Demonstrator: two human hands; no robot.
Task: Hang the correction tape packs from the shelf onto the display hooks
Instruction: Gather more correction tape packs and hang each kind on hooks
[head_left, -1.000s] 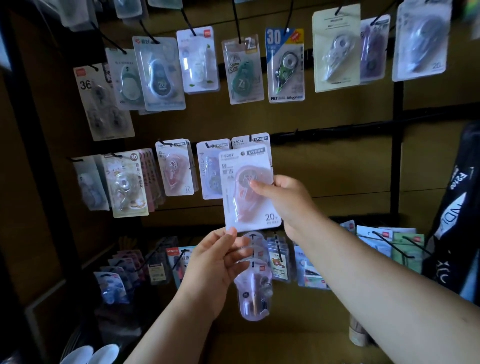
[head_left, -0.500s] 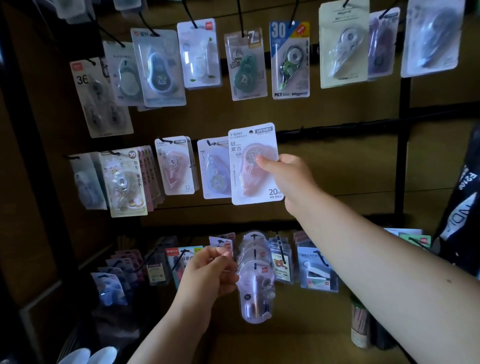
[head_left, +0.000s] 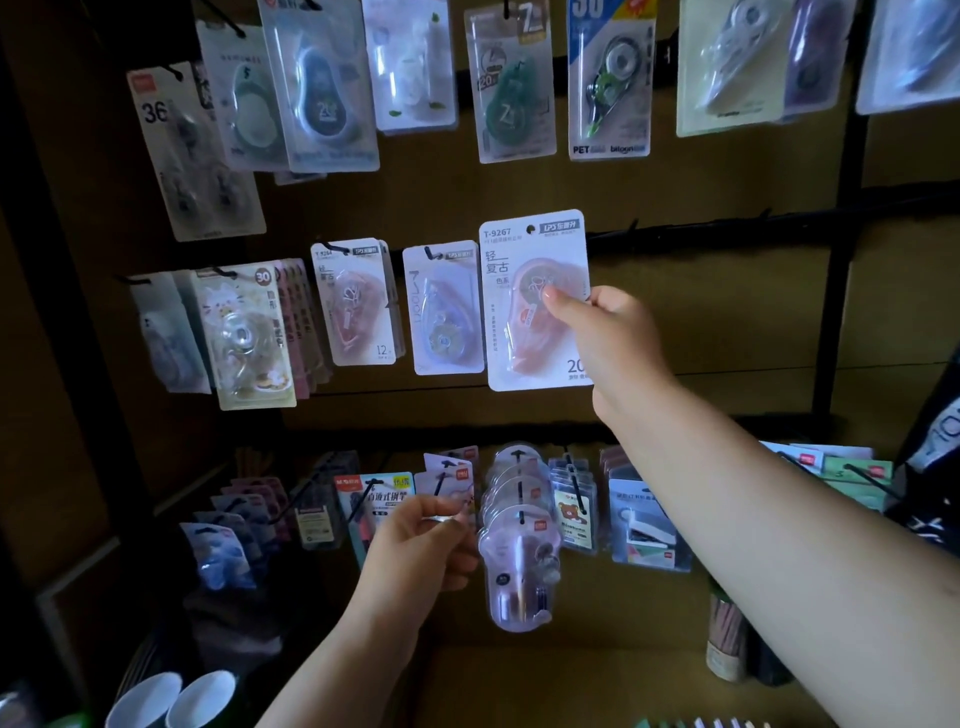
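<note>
Rack rail (head_left: 727, 236) runs w/ hooks across mid row. My right hand (head_left: 613, 338) pinches pack (head_left: 535, 301) at its right edge, upright, hole up top by the hook. Left hand (head_left: 415, 545) lower, fingers pinched on sth small, can't tell what.

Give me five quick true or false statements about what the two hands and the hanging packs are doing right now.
1. The right hand holds the T-9267 pack by its right edge. True.
2. That pack holds a green dispenser. False: it is pinkish.
3. The left hand is flat and open. False: its fingers pinch something small and pale.
4. The pack marked 36 hangs in the upper row, far left. True.
5. The held pack sits left of the 12 pack. False: right of it.
</note>
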